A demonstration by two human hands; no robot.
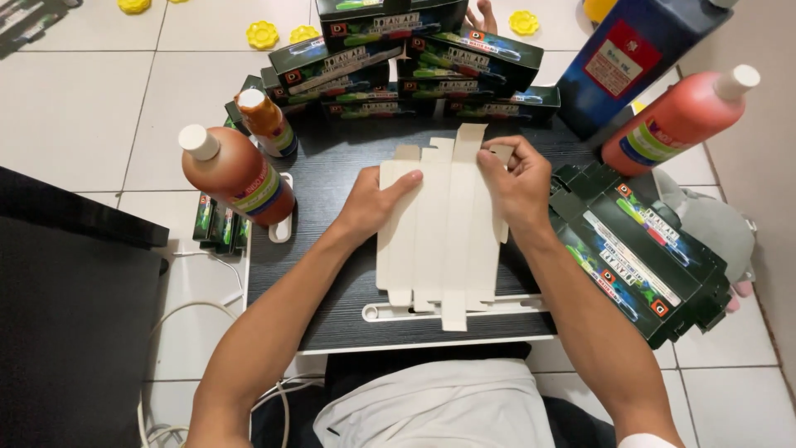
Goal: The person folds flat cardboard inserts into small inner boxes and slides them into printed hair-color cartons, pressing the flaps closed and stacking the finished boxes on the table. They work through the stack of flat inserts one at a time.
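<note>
Meanwhile, left hand (369, 206) and right hand (518, 184) pinch a flattened white carton blank (439, 236), fingers closed on its top edge, over a black table (332, 282).

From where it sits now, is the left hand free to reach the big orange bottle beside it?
Probably yes. The left hand rests on the flat cardboard blank, and the large orange bottle lies just to its left on the dark table, nothing between them. It would have to release the blank first.

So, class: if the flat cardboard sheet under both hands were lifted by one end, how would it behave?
The cardboard sheet looks thin and creased lengthwise, so it would probably sag or fold along those lines. It likely weighs little. Lying flat with end flaps, it should slide, not roll.
</note>
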